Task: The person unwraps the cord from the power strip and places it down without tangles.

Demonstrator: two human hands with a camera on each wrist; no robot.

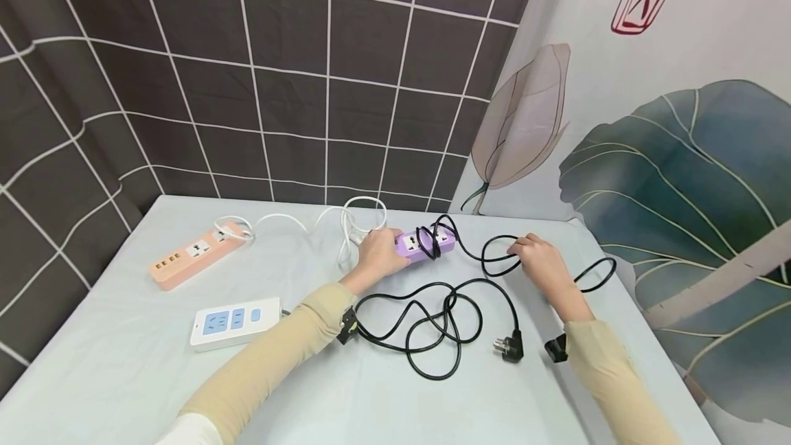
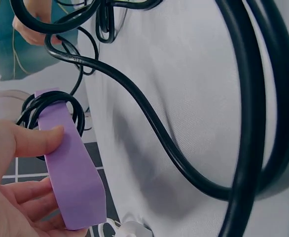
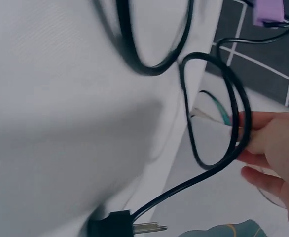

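Note:
My left hand grips a purple power strip by its near end. In the left wrist view, the thumb lies across one face of the purple block and the fingers curl beneath. Turns of thin black cord wrap round the strip. From there the cord loops over to my right hand, which pinches it between thumb and fingers. In the right wrist view, the held loop runs down to a black plug with its pins showing; my right wrist hides that plug in the head view.
An orange power strip with a white cord lies at the back left. Nearer stands a white power strip. A tangled black cord spreads over the table's middle, ending in another plug.

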